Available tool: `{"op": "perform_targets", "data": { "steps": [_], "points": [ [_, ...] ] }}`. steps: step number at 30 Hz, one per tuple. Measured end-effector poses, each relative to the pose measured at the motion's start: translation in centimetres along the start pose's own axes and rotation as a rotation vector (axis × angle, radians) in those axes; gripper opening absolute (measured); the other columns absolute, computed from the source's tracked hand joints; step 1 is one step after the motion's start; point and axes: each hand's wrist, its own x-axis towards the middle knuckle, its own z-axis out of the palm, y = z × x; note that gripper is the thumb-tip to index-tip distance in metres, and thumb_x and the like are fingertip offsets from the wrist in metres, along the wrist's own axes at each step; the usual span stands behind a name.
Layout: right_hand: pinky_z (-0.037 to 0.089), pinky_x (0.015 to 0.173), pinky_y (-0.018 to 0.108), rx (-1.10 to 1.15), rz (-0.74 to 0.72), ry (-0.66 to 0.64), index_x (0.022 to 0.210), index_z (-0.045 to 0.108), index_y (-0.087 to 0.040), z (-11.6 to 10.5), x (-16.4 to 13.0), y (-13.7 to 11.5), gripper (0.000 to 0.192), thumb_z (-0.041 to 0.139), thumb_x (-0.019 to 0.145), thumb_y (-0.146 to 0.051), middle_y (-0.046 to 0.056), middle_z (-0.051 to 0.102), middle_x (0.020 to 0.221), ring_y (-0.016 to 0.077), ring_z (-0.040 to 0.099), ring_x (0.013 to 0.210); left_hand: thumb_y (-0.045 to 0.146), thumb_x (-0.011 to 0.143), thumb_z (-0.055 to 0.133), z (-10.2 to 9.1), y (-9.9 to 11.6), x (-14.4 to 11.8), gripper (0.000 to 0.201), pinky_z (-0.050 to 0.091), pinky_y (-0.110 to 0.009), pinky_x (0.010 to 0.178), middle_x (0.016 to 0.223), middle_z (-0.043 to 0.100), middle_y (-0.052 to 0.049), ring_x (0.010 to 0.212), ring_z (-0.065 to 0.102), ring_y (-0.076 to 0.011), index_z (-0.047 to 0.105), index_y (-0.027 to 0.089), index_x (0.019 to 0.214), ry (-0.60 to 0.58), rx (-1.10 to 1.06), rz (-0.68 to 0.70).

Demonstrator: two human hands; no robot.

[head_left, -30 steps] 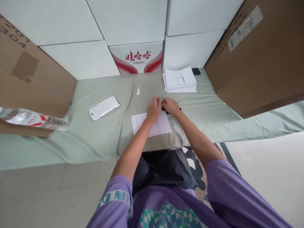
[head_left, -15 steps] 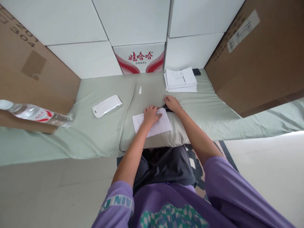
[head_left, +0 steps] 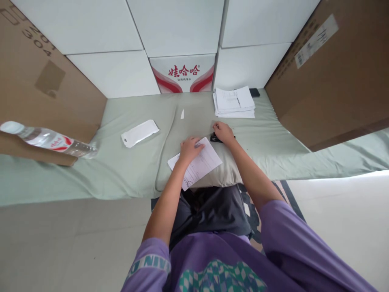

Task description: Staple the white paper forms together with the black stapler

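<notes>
My left hand (head_left: 190, 150) holds a few printed paper sheets (head_left: 202, 164) at the front edge of the cloth-covered surface. Its thumb lies across the top sheet, which is turned at an angle over the one below. A round stamp mark shows at the near corner of the top sheet. Right of the papers, my right hand (head_left: 223, 132) rests with curled fingers on a small black stapler (head_left: 215, 138). Most of the stapler is covered by that hand. The papers' far right corner lies close to the stapler, apart from it.
A paper stack (head_left: 234, 104) lies behind my right hand, with a black object (head_left: 254, 92) beside it. To the left are a white packet (head_left: 139, 133), a paper scrap (head_left: 182, 114) and a water bottle (head_left: 57, 142). White boxes (head_left: 106, 73) and brown cartons (head_left: 328, 81) enclose the surface.
The top sheet has swung round and slid toward me, out of line with the sheet below. My left hand has shifted slightly with it. My right hand stays at the stapler.
</notes>
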Motion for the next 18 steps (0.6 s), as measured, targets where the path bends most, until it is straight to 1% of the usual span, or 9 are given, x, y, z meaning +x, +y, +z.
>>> {"op": "perform_targets", "data": {
  "steps": [3, 5, 7, 9, 11, 13, 15, 16, 18],
  "points": [
    [0.043, 0.081, 0.035, 0.013, -0.053, 0.056, 0.101, 0.069, -0.021, 0.1, -0.4, 0.1, 0.03, 0.041, 0.096, -0.03, 0.01, 0.074, 0.104, 0.0267, 0.063, 0.096, 0.038, 0.095, 0.061, -1.2, -0.1, -0.8, 0.022, 0.043, -0.04, 0.097, 0.103, 0.073, -0.007, 0.106, 0.065, -0.0253, 0.075, 0.023, 0.104, 0.043, -0.104, 0.038],
    [0.043, 0.081, 0.034, 0.03, -0.133, 0.095, 0.099, 0.068, -0.02, -0.1, -0.8, 0.1, 0.029, 0.042, 0.095, -0.03, 0.01, 0.073, 0.098, 0.0252, 0.062, 0.092, 0.037, 0.094, 0.063, -2.0, -0.1, -1.3, 0.02, 0.045, -0.036, 0.091, 0.096, 0.071, -0.006, 0.099, 0.065, -0.023, 0.074, 0.021, 0.096, 0.078, -0.177, 0.081],
    [0.042, 0.088, 0.036, 0.053, -0.238, 0.144, 0.096, 0.067, -0.018, -0.4, -1.6, 0.0, 0.026, 0.043, 0.093, -0.028, 0.011, 0.072, 0.095, 0.0243, 0.061, 0.093, 0.037, 0.092, 0.064, -2.9, 0.1, -2.0, 0.019, 0.046, -0.032, 0.087, 0.093, 0.07, -0.005, 0.095, 0.064, -0.0207, 0.072, 0.02, 0.09, 0.113, -0.252, 0.121],
    [0.038, 0.099, 0.04, 0.101, -0.329, 0.207, 0.094, 0.067, -0.018, -1.0, -2.9, -0.3, 0.025, 0.045, 0.092, -0.028, 0.01, 0.072, 0.096, 0.0247, 0.06, 0.1, 0.037, 0.091, 0.063, -4.0, 0.4, -2.8, 0.019, 0.047, -0.03, 0.085, 0.092, 0.069, -0.004, 0.092, 0.063, -0.0189, 0.071, 0.02, 0.088, 0.127, -0.327, 0.137],
    [0.034, 0.106, 0.043, 0.209, -0.366, 0.242, 0.091, 0.067, -0.019, -1.7, -5.0, -0.6, 0.025, 0.047, 0.094, -0.034, 0.01, 0.072, 0.097, 0.0252, 0.06, 0.106, 0.038, 0.091, 0.062, -5.1, 0.9, -3.9, 0.02, 0.047, -0.028, 0.082, 0.088, 0.068, -0.003, 0.088, 0.062, -0.0178, 0.069, 0.02, 0.086, 0.124, -0.392, 0.133],
    [0.039, 0.104, 0.042, 0.411, -0.345, 0.173, 0.085, 0.067, -0.02, -2.1, -7.7, -0.8, 0.033, 0.046, 0.097, -0.043, 0.009, 0.073, 0.094, 0.024, 0.063, 0.1, 0.039, 0.091, 0.062, -6.2, 1.3, -5.0, 0.022, 0.046, -0.027, 0.078, 0.084, 0.067, -0.001, 0.084, 0.06, -0.017, 0.068, 0.02, 0.084, 0.118, -0.455, 0.125],
    [0.048, 0.094, 0.039, 0.669, -0.32, 0.006, 0.087, 0.068, -0.021, -2.1, -10.9, -0.6, 0.048, 0.038, 0.1, -0.056, 0.008, 0.073, 0.091, 0.0232, 0.067, 0.092, 0.041, 0.091, 0.063, -7.1, 1.7, -6.2, 0.023, 0.045, -0.027, 0.076, 0.082, 0.066, 0.0, 0.082, 0.059, -0.0166, 0.068, 0.02, 0.084, 0.113, -0.532, 0.116],
    [0.051, 0.09, 0.039, 0.757, -0.291, -0.045, 0.089, 0.069, -0.022, -2.0, -12.6, -0.4, 0.055, 0.034, 0.099, -0.063, 0.008, 0.073, 0.09, 0.0233, 0.067, 0.089, 0.042, 0.091, 0.064, -7.5, 1.9, -6.7, 0.024, 0.045, -0.027, 0.076, 0.082, 0.066, 0.0, 0.082, 0.059, -0.0165, 0.068, 0.02, 0.084, 0.112, -0.57, 0.111],
    [0.054, 0.083, 0.037, 0.818, -0.242, -0.085, 0.094, 0.07, -0.024, -1.7, -15.8, -0.2, 0.064, 0.033, 0.094, -0.076, 0.008, 0.074, 0.093, 0.0237, 0.068, 0.089, 0.044, 0.091, 0.065, -8.0, 2.3, -7.8, 0.026, 0.045, -0.026, 0.076, 0.08, 0.066, 0.0, 0.08, 0.058, -0.016, 0.069, 0.02, 0.084, 0.123, -0.631, 0.106]
  ]
}}
